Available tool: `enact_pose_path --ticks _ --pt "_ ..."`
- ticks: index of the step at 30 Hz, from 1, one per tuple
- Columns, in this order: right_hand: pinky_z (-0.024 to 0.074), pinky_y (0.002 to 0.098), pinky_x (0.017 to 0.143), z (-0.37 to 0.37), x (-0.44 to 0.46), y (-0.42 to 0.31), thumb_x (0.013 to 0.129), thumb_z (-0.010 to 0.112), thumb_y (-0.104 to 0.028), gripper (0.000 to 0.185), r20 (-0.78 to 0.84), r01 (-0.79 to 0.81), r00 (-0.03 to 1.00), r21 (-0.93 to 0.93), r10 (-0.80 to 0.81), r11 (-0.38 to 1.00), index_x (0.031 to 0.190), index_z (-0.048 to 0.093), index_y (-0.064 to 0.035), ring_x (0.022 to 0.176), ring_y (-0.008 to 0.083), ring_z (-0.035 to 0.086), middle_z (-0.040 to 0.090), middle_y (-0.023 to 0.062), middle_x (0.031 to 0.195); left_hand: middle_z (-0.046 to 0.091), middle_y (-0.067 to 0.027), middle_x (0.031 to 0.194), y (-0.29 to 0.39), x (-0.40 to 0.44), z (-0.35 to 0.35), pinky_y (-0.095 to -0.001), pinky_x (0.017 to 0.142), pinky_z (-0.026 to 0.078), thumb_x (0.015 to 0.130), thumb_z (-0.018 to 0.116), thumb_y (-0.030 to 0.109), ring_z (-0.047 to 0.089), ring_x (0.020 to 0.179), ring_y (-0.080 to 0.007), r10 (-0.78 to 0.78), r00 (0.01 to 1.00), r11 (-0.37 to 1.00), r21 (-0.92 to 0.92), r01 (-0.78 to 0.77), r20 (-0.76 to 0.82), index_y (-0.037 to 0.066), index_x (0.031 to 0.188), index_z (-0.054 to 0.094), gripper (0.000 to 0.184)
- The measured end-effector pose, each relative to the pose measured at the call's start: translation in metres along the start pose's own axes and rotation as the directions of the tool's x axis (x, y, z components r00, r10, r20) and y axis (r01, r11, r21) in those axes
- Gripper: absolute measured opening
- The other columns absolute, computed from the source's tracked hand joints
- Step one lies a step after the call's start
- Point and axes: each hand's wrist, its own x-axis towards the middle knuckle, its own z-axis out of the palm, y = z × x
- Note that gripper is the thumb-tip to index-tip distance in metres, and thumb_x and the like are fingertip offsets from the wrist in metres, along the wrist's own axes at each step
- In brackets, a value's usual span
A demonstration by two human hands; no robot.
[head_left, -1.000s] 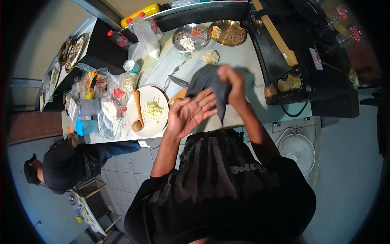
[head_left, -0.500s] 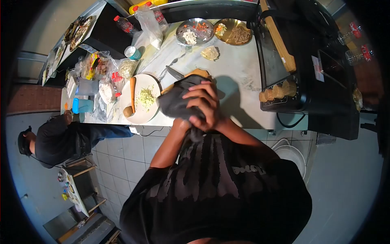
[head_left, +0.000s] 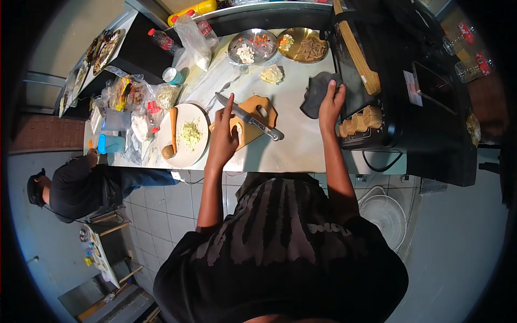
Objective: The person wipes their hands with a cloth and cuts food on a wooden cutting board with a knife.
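Observation:
My left hand (head_left: 222,137) hovers at the left edge of the wooden cutting board (head_left: 269,110), its index finger stretched out and nothing in its grip. Across the board lies a knife (head_left: 250,119) with a dark handle, close to that hand. My right hand (head_left: 332,102) holds a dark cloth (head_left: 315,97) at the counter's right side, beside the black oven. Left of the board, a white plate (head_left: 180,153) carries chopped pale green vegetable (head_left: 191,134), a carrot (head_left: 173,129) and a small round brown item (head_left: 168,152).
Two metal plates, one silver (head_left: 235,47) and one gold-toned (head_left: 293,54), hold cut ingredients at the back. A pale leafy piece (head_left: 271,74) lies before them. The black oven (head_left: 371,137) bounds the right. Bags and bottles crowd the left, where another person (head_left: 81,185) stands.
My hands, earlier together in the dark cloth over the board, have parted. The right has carried the cloth rightward; the left has moved to the board's left edge. Knife and board are uncovered.

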Motion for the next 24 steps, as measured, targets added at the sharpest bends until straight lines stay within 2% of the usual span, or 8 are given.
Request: enact_pose_path --ticks 2,3,6,8,10,13,22,24 --pt "0.0428 0.0436 0.100 0.004 0.004 -0.002 0.103 0.056 -0.039 0.055 0.000 0.125 0.991 -0.266 -0.130 0.956 0.135 0.048 0.0056 0.110 0.0389 0.056 0.057 0.0275 0.128 0.067 -0.0177 0.111 -0.010 0.000 0.001 -0.0421 0.089 0.053 0.081 0.070 -0.002 0.067 0.101 -0.0331 -0.088 0.996 0.996 -0.002 0.088 -0.014 0.015 0.149 0.047 0.074" --pt "0.0349 0.0504 0.111 -0.003 -0.001 -0.008 0.096 0.066 -0.040 0.076 0.128 0.092 0.991 -0.528 -0.029 0.844 0.149 0.034 0.0047 0.127 0.0464 0.046 0.041 0.0298 0.148 0.067 -0.0177 0.111 -0.025 -0.001 0.003 -0.0421 0.089 0.053 0.081 0.070 -0.002 0.067 0.101 -0.0331 -0.093 0.995 0.996 0.002 0.093 -0.019 0.015 0.149 0.047 0.074" --pt "0.0372 0.0535 0.107 0.005 -0.034 -0.021 0.088 0.075 -0.035 0.076 0.271 0.384 0.923 -0.703 -0.273 0.598 0.145 0.040 0.0021 0.125 0.0474 0.046 0.045 0.0262 0.143 0.068 -0.0132 0.116 -0.078 -0.017 0.023 -0.0380 0.095 0.051 0.080 0.074 0.003 0.064 0.111 -0.0291 -0.282 0.947 0.959 0.008 0.284 0.151 0.009 0.122 0.070 0.043" --pt "0.0430 0.0529 0.101 0.016 -0.058 -0.005 0.084 0.077 -0.028 0.071 0.611 0.509 0.777 -0.464 -0.154 0.725 0.141 0.044 -0.0016 0.120 0.0471 0.049 0.048 0.0265 0.132 0.067 -0.0140 0.118 -0.089 -0.027 0.031 -0.0408 0.096 0.051 0.078 0.075 0.004 0.062 0.112 -0.0321 -0.117 0.980 0.983 0.157 0.092 0.160 0.007 0.121 0.069 0.043" --pt "0.0477 0.0530 0.091 0.032 -0.088 -0.009 0.083 0.076 -0.025 0.059 0.755 0.289 0.624 -0.463 0.201 0.838 0.132 0.050 -0.0038 0.113 0.0458 0.052 0.050 0.0240 0.122 0.066 -0.0145 0.120 -0.084 -0.033 0.030 -0.0418 0.096 0.050 0.077 0.075 0.005 0.061 0.112 -0.0332 -0.075 0.985 0.985 0.164 0.049 0.156 0.006 0.119 0.070 0.042" --pt "0.0496 0.0527 0.086 0.050 -0.114 0.020 0.083 0.076 -0.025 0.052 0.786 0.517 0.618 -0.417 0.012 0.748 0.126 0.054 -0.0037 0.109 0.0452 0.054 0.051 0.0226 0.121 0.065 -0.0136 0.120 -0.087 -0.038 0.034 -0.0420 0.098 0.049 0.076 0.076 0.006 0.059 0.111 -0.0343 -0.046 0.991 0.986 0.166 0.025 0.124 0.006 0.117 0.071 0.041" --pt "0.0520 0.0501 0.086 0.070 -0.110 0.026 0.077 0.075 -0.021 0.040 0.786 0.644 0.614 -0.452 -0.065 0.617 0.109 0.060 -0.0019 0.102 0.0423 0.061 0.061 0.0241 0.111 0.063 -0.0160 0.107 -0.098 -0.039 0.034 -0.0434 0.090 0.050 0.084 0.074 0.021 0.059 0.104 -0.0339 -0.010 1.000 0.965 0.262 0.003 0.025 0.006 0.114 0.072 0.033" --pt "0.0532 0.0492 0.083 0.074 -0.104 0.011 0.077 0.074 -0.022 0.037 0.765 0.546 0.636 -0.539 0.102 0.641 0.105 0.061 -0.0005 0.097 0.0415 0.064 0.064 0.0227 0.104 0.062 -0.0172 0.106 -0.111 -0.039 0.033 -0.0442 0.088 0.051 0.084 0.074 0.023 0.060 0.100 -0.0353 -0.072 0.996 0.978 0.195 0.079 -0.044 0.007 0.117 0.070 0.037"
